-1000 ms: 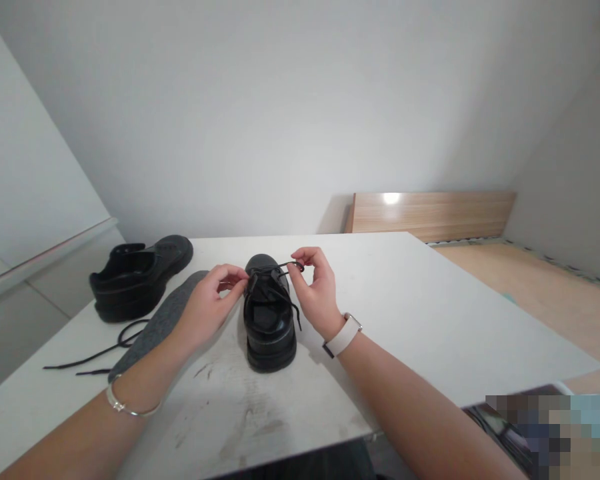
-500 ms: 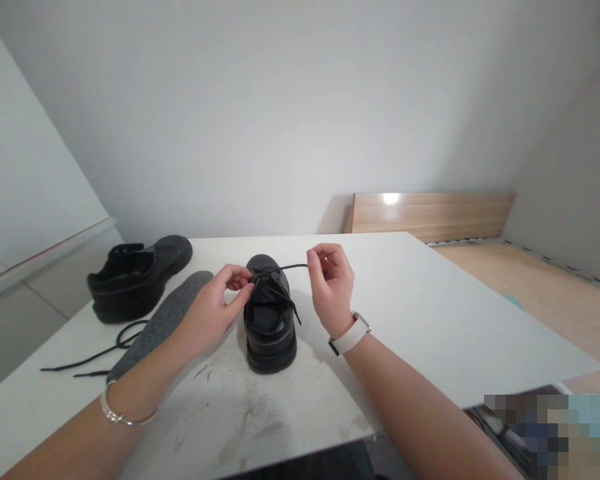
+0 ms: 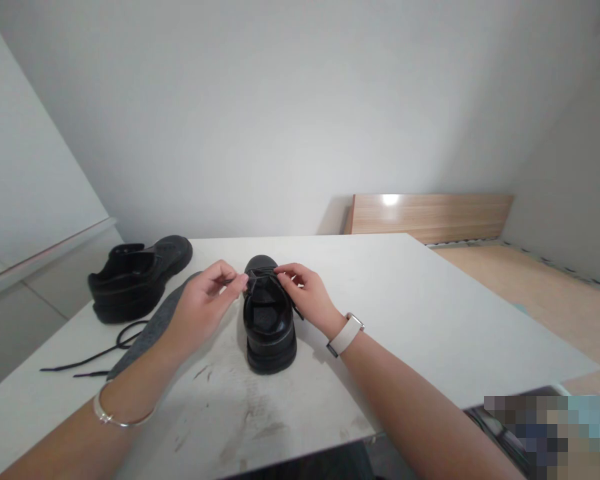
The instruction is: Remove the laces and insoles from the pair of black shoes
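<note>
A black shoe [image 3: 269, 327] stands in the middle of the white table [image 3: 420, 313], heel toward me. My left hand [image 3: 206, 303] pinches its black lace at the left side of the lacing. My right hand [image 3: 305, 293] lies over the right side of the lacing, fingertips on the lace [image 3: 294, 308], whose free end hangs down the shoe's right side. A bracelet circles my left wrist; a watch with a white band sits on my right one.
A second black shoe [image 3: 137, 273] lies at the back left. A grey insole [image 3: 153, 327] and a loose black lace [image 3: 95, 353] lie left of my left hand. Wooden boards [image 3: 430, 215] lean against the far wall beyond the table.
My right hand drew the lace out to the right, then came back onto the shoe's lacing. My left hand stayed pinched at the left eyelets.
</note>
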{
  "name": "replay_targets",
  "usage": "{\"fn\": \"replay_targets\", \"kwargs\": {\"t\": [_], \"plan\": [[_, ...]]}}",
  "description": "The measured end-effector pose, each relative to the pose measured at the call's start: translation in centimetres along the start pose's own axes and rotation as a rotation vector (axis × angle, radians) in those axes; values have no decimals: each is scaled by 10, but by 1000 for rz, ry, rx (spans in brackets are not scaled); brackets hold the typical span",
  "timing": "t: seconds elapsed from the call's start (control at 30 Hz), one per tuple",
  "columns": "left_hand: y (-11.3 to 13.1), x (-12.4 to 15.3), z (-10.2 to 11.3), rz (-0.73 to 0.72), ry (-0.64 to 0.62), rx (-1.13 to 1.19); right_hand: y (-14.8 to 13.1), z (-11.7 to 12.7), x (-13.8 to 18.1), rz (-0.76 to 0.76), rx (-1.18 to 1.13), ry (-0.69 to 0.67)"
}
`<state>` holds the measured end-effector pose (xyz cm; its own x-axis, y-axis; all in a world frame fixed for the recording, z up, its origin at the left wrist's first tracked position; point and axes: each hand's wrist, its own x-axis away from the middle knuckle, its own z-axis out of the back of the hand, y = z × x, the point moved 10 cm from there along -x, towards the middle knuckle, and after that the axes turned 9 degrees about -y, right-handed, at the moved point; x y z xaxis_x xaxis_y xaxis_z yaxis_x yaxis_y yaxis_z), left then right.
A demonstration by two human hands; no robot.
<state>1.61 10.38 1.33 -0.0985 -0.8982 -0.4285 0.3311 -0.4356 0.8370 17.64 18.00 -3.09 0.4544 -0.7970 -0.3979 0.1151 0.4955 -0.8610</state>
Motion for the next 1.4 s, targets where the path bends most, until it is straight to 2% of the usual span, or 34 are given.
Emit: {"fn": "replay_targets", "kwargs": {"t": [0.07,0.13,0.23,0.3,0.37,0.43,0.5,0.57,0.7,0.87,1.13,1.3,1.4], "plan": [[-1,2,-2,-10,-30,177,-3,2,0,30,-9,5],[-4,5,-12,14,-144,333,-6,3,0,49,-29,15],[-6,12,-31,107,-343,433,-7,4,-2,68,-44,23],[0,14,-37,96,-414,443,-2,4,-4,46,-79,21],[7,9,-29,23,-339,341,8,3,-7,-10,-153,18],[6,2,-10,-9,-142,136,17,0,-10,-55,-215,8],[-4,0,8,43,41,-44,20,-2,-14,-55,-227,-12],[-21,-2,16,123,109,-120,19,-5,-17,-36,-213,-27],[-49,-6,10,201,36,-118,24,-6,-20,-70,-230,-15],[-57,-6,11,225,78,-65,26,-7,-20,-104,-240,-12],[-57,-7,6,216,38,-43,29,-11,-15,-123,-202,-34],[-47,-9,5,142,-11,-241,18,-17,-12,-102,-138,-96],[-36,-8,6,101,6,-315,2,-13,-11,-23,10,-74]]}}
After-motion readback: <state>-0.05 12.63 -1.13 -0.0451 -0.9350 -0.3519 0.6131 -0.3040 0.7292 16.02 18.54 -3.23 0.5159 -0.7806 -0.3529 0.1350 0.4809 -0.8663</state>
